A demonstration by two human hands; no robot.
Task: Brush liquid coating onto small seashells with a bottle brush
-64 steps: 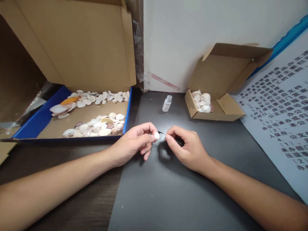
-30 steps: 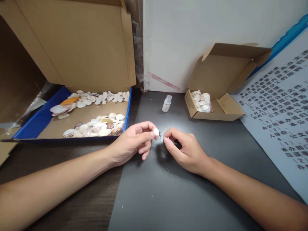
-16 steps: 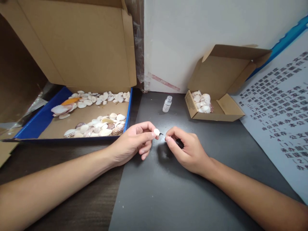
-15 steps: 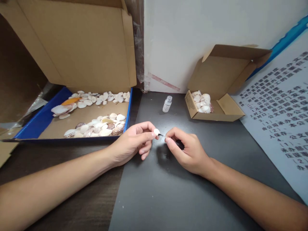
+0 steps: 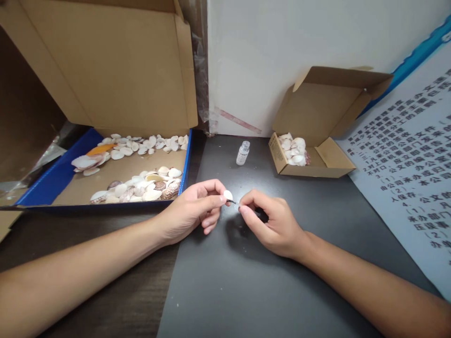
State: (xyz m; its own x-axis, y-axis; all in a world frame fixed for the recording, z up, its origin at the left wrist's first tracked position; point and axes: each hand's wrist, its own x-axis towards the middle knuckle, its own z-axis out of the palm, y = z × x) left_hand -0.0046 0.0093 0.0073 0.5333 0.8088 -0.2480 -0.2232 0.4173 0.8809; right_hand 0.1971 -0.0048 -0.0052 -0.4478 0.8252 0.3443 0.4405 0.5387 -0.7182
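Note:
A small white seashell [image 5: 228, 194] is pinched between the thumb and index finger of my left hand [image 5: 201, 205]. Closed around a small applicator brush [image 5: 233, 202] is my right hand [image 5: 273, 220]; the thin stem points left, and its dark tip meets the lower edge of the shell. The brush's dark handle is mostly hidden by my fingers. Beyond both hands a little clear bottle [image 5: 243, 153] with printed text stands upright without a cap on the dark grey mat [image 5: 218, 291].
At left lies an open blue-edged cardboard box [image 5: 187, 171] with several shells in two groups and an orange piece [image 5: 101, 149]. A smaller open carton [image 5: 317, 170] at back right holds more shells [image 5: 294, 150]. A white wall [image 5: 253, 65] rises behind; a printed sheet [image 5: 416, 197] is at right.
The brush tip has shifted slightly down along the shell's edge. The shell is tilted a little differently in my left hand. The whole view has moved slightly.

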